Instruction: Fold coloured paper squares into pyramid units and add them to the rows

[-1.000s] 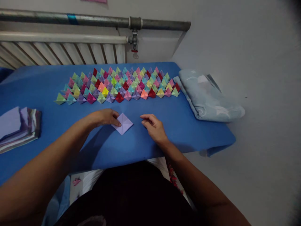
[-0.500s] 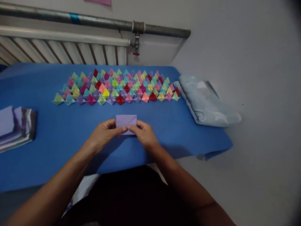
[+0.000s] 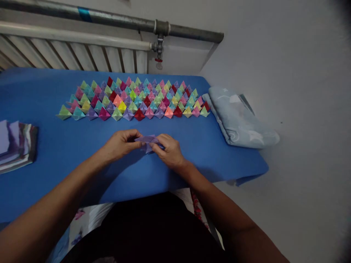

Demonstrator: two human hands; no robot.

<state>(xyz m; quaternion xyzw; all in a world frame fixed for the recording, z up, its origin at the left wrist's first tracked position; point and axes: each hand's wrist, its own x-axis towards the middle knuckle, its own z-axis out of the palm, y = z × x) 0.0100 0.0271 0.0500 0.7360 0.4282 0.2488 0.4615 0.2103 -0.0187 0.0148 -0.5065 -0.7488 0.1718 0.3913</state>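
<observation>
A folded piece of purple paper [image 3: 148,140] is held above the blue table cover [image 3: 131,184], between both hands. My left hand [image 3: 123,144] pinches its left end between thumb and fingers. On the right end, my right hand [image 3: 168,149] grips it the same way. The paper is tilted, seen nearly edge-on, with a folded part pointing down under it. Behind the hands stand several rows of small folded paper boats [image 3: 139,114] in green, purple, pink, red, blue and yellow.
At the left edge lies a stack of paper [image 3: 16,146], purple on top. A folded grey-blue cloth [image 3: 241,120] rests at the table's right end. Behind the table are a white radiator [image 3: 82,54] and a metal pipe [image 3: 120,22] with a red-handled valve [image 3: 159,59].
The purple paper was a flat rectangle facing the camera; now it is tilted and partly opened out. Both hands have changed their hold, and the view has shifted slightly.
</observation>
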